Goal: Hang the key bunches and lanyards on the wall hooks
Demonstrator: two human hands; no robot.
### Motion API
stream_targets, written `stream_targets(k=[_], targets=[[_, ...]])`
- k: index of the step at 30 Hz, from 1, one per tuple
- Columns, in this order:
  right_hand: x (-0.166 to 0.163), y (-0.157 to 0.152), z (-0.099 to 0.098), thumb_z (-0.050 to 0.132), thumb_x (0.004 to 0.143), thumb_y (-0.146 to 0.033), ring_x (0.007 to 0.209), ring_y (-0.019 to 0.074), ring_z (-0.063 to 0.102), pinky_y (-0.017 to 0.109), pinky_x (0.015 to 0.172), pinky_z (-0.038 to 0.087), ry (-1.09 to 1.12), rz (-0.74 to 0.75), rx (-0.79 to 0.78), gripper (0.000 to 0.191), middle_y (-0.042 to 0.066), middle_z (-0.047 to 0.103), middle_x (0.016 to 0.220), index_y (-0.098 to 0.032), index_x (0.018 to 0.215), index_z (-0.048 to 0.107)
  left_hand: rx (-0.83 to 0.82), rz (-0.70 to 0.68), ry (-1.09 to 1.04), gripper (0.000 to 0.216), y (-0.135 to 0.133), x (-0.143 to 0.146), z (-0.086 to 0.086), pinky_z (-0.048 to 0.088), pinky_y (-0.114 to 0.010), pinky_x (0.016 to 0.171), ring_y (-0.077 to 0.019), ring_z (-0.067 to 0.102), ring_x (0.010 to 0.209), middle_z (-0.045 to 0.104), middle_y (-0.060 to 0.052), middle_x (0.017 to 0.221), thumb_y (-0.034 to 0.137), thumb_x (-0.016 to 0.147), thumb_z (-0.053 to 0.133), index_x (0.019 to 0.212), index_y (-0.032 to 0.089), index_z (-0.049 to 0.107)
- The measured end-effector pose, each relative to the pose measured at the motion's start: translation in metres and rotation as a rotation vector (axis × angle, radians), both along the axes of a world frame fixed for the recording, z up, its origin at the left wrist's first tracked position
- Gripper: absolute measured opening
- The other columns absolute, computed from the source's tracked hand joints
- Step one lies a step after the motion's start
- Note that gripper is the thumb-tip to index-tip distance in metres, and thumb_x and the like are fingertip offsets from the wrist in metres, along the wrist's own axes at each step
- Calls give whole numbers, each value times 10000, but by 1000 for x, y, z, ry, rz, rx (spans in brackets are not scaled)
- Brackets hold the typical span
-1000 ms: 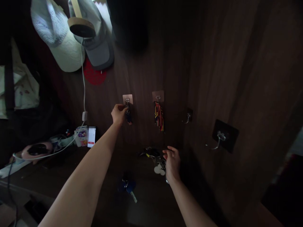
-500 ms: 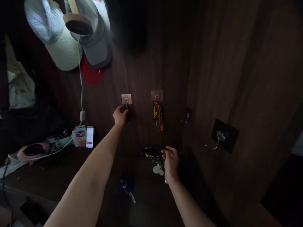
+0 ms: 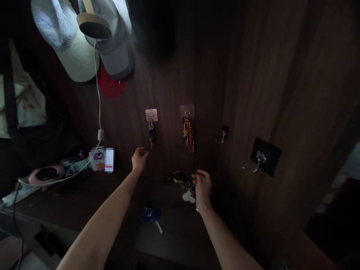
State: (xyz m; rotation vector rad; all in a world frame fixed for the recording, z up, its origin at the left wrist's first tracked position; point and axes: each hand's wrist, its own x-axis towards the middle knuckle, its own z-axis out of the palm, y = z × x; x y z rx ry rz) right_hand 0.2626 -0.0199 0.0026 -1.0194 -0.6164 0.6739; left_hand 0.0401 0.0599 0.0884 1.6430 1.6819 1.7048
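Observation:
A small bunch of keys (image 3: 151,134) hangs by its ring from the left wall hook (image 3: 151,115). Below and left of it is my left hand (image 3: 139,160), holding nothing, thumb and fingers slightly apart. My right hand (image 3: 203,187) hovers low at the right edge of a larger pile of keys (image 3: 184,182) with pale round tags (image 3: 188,196). Its fingers are loosely bent and apart; whether they touch the pile is hard to see. A blue-headed key set (image 3: 152,215) lies on the dark surface between my forearms.
Red and yellow cords (image 3: 188,134) hang on the second hook. A small black hook (image 3: 223,134) and a larger one (image 3: 261,156) jut from the right wall. Caps (image 3: 115,62), a white cable (image 3: 99,108), a phone (image 3: 109,159) and small boxes (image 3: 98,157) are at the left.
My left hand has let go of the keys at the left hook and dropped down and slightly left. The keys hang there freely. My right hand has stayed by the pile.

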Motion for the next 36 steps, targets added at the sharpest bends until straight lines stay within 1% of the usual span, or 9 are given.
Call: stream_targets(k=[4,13,17,19,24,27,29,32,36], targets=[[-1,0,0,510,634,-250,535,112,500,237,533,393,11,4,4,241,-33,601,628,-195,865,548,-50,-30,-4,227,-13,-11,-23,461,-298,764,-177,642,799,690,-31,826,226,669,629,891,202,590],[-2,0,-1,503,629,-258,544,112,503,240,551,387,-14,-4,14,236,-43,592,628,-203,855,541,-110,-204,-62,301,-48,-25,-57,473,-286,689,-182,630,767,684,-30,812,326,632,642,903,197,614],[-2,-1,0,500,625,-250,539,110,499,239,549,386,-26,-8,18,233,-41,587,619,-198,849,541,-140,-251,-21,290,-68,-24,-74,469,-288,701,-177,619,758,671,-29,803,356,664,612,904,193,612],[-2,-2,0,501,627,-245,539,108,494,237,546,384,-28,-8,19,238,-39,587,623,-195,857,543,-179,-311,29,271,-81,-22,-80,468,-286,713,-176,618,766,670,-25,810,360,685,595,901,198,613],[-3,-4,0,493,637,-234,529,101,488,232,539,387,-26,-16,14,229,-40,588,622,-194,857,543,-345,-564,252,225,-116,-25,-82,464,-275,730,-181,617,793,681,-12,816,397,727,563,839,226,657],[-3,-3,-1,495,636,-235,521,99,486,228,532,381,-19,-18,17,220,-45,587,616,-199,848,541,-406,-639,301,240,-129,-33,-76,449,-287,818,-189,613,889,688,-13,916,408,744,552,876,247,670],[-2,-2,-1,498,632,-235,525,99,490,226,533,382,-12,-22,22,216,-47,586,614,-203,842,541,-434,-689,297,251,-133,-39,-71,425,-298,886,-197,588,992,667,-16,1039,396,735,572,926,265,668],[-2,-2,-2,502,630,-235,522,95,489,223,526,382,7,-27,26,218,-45,586,622,-204,842,542,-473,-780,305,298,-134,-45,-67,400,-308,937,-209,544,1090,604,-20,1187,362,690,632,976,283,662],[0,-4,2,508,626,-237,521,91,495,221,524,391,42,-34,20,227,-42,590,637,-202,847,540,-423,-783,347,258,-126,-44,-72,377,-313,964,-202,548,1082,611,-25,1164,333,681,647,931,280,676]])
